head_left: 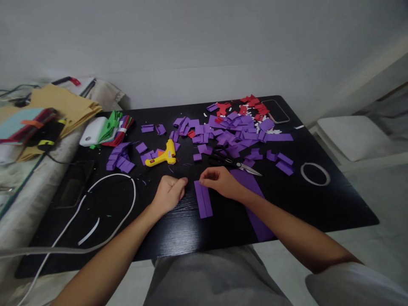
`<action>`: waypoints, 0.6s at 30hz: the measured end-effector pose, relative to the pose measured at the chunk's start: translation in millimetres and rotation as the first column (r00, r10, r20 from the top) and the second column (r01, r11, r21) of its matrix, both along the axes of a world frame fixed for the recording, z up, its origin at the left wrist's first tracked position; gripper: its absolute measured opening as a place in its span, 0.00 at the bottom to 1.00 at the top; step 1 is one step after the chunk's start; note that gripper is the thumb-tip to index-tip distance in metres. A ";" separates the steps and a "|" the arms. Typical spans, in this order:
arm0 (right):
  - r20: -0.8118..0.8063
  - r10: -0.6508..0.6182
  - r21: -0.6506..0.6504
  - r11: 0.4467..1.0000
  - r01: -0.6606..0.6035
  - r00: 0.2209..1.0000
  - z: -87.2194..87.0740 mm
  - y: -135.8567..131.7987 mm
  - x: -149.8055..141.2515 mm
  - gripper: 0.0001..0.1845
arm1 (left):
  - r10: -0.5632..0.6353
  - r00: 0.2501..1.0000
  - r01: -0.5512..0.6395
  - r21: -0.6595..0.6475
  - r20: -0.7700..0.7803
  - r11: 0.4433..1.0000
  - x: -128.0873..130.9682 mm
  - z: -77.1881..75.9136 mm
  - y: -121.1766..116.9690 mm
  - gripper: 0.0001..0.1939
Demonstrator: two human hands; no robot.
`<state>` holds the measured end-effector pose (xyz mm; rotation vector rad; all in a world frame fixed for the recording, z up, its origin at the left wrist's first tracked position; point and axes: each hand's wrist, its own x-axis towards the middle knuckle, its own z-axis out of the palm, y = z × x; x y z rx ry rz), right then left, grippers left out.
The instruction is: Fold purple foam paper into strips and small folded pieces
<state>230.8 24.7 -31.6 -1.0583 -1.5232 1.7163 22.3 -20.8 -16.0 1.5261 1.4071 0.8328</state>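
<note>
Our R hand (219, 180) pinches the far end of a creased purple paper rectangle (204, 203), long axis twd us. L hand (169, 191)'s curled left of it, farther off; can't tell if holding smth.

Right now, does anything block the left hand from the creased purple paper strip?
Nothing visible does: only glossy black tabletop lies between the left hand and that strip, whose far end the right hand touches.

bare hands (170, 192) and forearms (124, 250), plain grey clothing (210, 276).
a loose pale grey sleeve (357, 287) ends around the right elbow (334, 259); darker grey cloth (204, 282), softly creased, covers the lap.
</note>
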 end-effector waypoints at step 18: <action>0.008 0.005 0.011 1.000 -0.005 1.000 0.2 0.2 -0.3 0.07 | 0.042 0.999 -0.042 0.067 0.005 0.997 1.0 -0.2 -0.7 0.36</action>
